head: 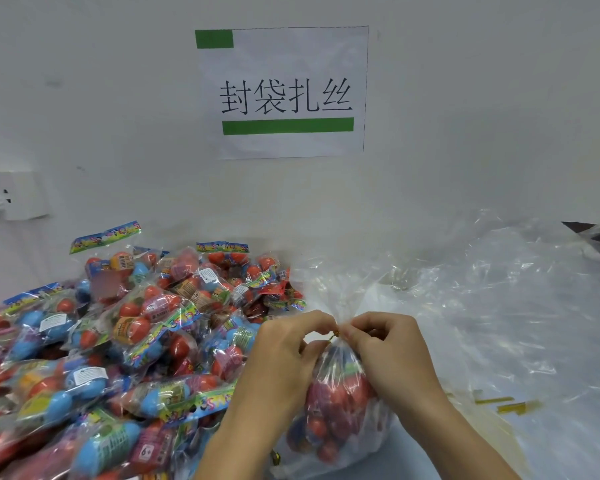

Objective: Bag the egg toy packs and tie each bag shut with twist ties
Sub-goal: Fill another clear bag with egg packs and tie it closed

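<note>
A clear plastic bag (336, 410) filled with red and blue egg toys stands at the lower centre. Its neck is gathered between my hands, and the loose top fans upward. A gold twist tie (334, 336) wraps that neck. My left hand (284, 351) pinches the tie from the left. From the right, my right hand (385, 344) pinches the same tie and the bag's neck. A large heap of egg toy packs (118, 341) covers the table to the left.
Loose clear plastic bags (499, 306) lie spread over the right side of the table. Spare gold twist ties (506, 403) lie at the lower right. A white wall with a paper sign (284, 91) rises behind. A power strip (11, 195) hangs at far left.
</note>
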Tool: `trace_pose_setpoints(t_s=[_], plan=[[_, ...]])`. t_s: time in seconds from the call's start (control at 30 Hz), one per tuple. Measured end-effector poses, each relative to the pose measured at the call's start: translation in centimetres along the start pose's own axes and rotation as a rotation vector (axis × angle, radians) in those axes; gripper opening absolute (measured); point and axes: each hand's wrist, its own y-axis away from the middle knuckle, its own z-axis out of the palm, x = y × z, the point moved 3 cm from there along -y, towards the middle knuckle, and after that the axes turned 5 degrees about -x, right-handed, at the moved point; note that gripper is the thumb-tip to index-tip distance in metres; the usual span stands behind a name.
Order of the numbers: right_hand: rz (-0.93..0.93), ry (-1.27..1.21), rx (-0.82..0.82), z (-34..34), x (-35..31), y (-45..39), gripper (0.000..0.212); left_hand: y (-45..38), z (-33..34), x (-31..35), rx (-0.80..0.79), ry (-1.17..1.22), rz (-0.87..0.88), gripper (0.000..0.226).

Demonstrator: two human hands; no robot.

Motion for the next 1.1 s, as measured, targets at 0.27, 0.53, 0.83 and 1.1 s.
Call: trace_pose_setpoints(t_s=[0.27,0.53,0.83,1.1], plan=[[-0.037,-0.003,-0.023,0.2,-0.2,0.0,0.029,0.0,0.0,0.0,0.027,-0.073,0.042,0.007],[-0.142,0.032,0.026,0.2,-0.4,-0.2,0.021,-0.2,0.3,0.0,-0.032,0.422,-0.394,0.018],[-0.35,0.128,0.047,0.8,-1.3,0.3,0.026,-0.2,1.1,-0.4,-0.041,0.727,-0.596,0.039],[-0.332,0.143,0.077,0.6,-1.1,0.2,0.026,-0.4,1.4,-0.9,0.01,0.663,-0.555,0.034]])
